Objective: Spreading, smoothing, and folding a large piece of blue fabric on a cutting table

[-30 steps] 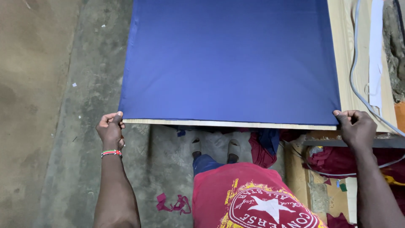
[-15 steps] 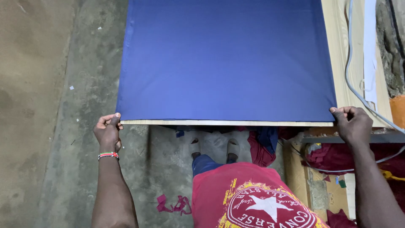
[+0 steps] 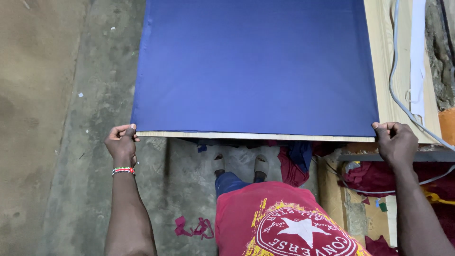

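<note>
Head view: left hand [image 3: 122,143] and right hand [image 3: 397,143], each grip closed on blue fabric [image 3: 256,66] corners.

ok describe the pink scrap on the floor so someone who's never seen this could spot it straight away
Start at the big blue cloth spread over the wooden table, then drop to the grey concrete floor below its near edge. The pink fabric scrap lies there between the left forearm and the red shirt. It is small, thin and twisted, lying alone on bare concrete.
</note>
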